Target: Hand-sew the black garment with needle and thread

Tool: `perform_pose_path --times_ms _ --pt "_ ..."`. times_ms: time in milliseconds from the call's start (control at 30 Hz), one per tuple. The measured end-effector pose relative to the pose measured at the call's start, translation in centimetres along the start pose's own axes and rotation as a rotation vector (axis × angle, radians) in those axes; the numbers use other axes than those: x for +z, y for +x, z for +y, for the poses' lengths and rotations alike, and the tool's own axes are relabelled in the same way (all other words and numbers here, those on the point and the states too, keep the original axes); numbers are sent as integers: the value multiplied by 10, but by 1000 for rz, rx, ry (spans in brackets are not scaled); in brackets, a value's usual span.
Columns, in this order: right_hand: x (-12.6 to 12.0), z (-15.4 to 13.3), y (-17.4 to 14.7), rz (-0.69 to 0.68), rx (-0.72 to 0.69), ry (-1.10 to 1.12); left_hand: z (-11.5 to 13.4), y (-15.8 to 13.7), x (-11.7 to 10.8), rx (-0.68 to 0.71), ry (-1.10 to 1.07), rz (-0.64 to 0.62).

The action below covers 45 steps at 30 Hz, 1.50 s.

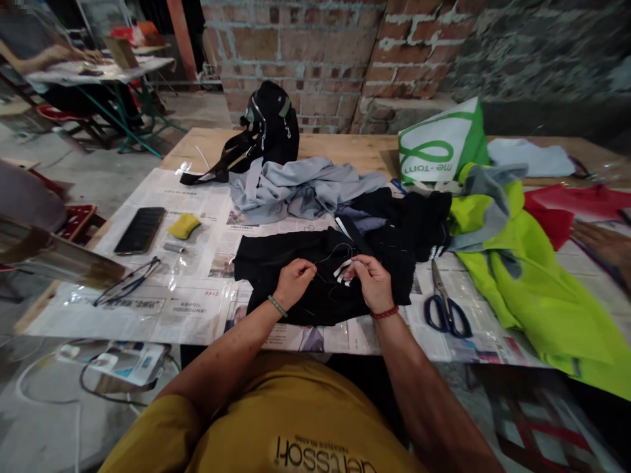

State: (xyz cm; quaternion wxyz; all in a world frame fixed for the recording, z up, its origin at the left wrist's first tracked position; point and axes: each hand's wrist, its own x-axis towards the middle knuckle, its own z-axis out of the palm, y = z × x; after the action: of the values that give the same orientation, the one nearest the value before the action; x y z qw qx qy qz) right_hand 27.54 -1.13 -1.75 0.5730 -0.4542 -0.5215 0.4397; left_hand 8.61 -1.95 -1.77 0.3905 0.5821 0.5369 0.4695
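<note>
A black garment [290, 253] lies spread on the newspaper in front of me. My left hand [296, 279] is closed in a pinch over its middle, and a thin pale thread [331, 252] loops from the fingertips toward the other hand. Whether a needle is in the pinch is too small to tell. Thumb and fingers of my right hand [371, 281] grip a black-and-white striped edge [341, 272] of cloth, raised a little above the garment. Dark-handled scissors [447, 314] lie to the right of that hand, apart from it.
Grey cloth [305, 187], a black backpack [279, 125] and a green-white bag [441, 148] stand behind. Neon-yellow clothing [547, 295] covers the right side. At left are a phone [140, 230], a yellow sponge [184, 226], glasses [129, 281] and a power strip [133, 360] below. Other people sit nearby.
</note>
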Motion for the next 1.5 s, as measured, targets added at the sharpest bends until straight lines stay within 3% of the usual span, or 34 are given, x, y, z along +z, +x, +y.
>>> perform_pose_path --times_ms 467,933,1200,1500 --pt "0 2 0 -9 -13 -19 -5 2 2 -127 -180 22" --pt "0 2 0 -12 -7 -14 8 3 -1 -288 -336 68" --pt "-1 2 0 -5 -7 -28 3 3 -1 -245 -402 57" --pt "1 1 -1 -16 -7 -1 2 -2 1 -152 -274 66"
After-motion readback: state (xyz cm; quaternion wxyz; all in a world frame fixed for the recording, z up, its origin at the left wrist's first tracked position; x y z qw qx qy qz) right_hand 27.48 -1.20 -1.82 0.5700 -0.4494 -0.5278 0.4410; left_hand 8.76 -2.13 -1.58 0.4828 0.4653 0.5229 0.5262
